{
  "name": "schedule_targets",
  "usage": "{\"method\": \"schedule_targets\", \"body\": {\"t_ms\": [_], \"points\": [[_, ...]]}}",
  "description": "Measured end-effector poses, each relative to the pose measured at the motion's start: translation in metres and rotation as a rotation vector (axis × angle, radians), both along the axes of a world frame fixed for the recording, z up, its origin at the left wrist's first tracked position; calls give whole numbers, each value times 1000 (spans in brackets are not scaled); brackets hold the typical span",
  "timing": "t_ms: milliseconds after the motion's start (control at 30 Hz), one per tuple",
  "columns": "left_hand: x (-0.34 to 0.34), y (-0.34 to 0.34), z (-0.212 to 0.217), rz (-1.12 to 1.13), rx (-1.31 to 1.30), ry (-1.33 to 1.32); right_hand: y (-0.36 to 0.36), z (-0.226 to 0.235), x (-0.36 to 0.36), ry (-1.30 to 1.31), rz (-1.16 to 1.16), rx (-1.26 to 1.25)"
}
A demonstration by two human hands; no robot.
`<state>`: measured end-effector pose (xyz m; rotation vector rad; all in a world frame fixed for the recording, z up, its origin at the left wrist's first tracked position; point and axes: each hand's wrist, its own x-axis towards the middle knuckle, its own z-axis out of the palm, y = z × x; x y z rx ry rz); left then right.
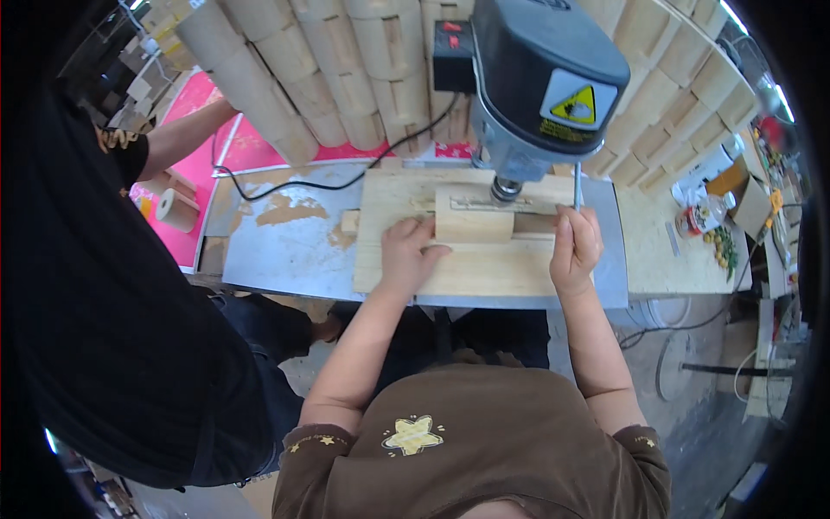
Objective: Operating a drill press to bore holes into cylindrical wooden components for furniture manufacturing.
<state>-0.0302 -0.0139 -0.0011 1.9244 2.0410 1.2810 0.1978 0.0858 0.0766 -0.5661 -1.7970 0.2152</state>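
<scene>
Under the drill press [553, 78] lies a pale, rounded wooden block [473, 227] with a slot-like recess along its far side. It rests on a wooden board [393, 195]. My left hand [410, 256] grips the block's left end, thumb along the near edge. At the right, my right hand [577, 249] is closed round the lower end of the press's metal lever [577, 186]. The chuck [506, 188] sits just above the block's far part; whether a bit touches the wood, I cannot tell.
Tall stacks of similar wooden pieces [389, 52] stand behind the press, with more [683, 78] at the right. A black cable [303, 184] crosses the metal sheet. On the left stands another person [130, 303]. A plastic bottle [705, 214] is at the right.
</scene>
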Motion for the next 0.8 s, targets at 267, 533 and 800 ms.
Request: {"method": "schedule_targets", "body": {"t_ms": [267,533,800], "points": [[9,-9,4,37,0,10,-6,72,15,-25,-40,148],[39,9,1,24,-37,86,114,165,-28,-272,-284,-45],[32,15,-1,39,-103,65,31,157,-8,-199,-149,-205]]}}
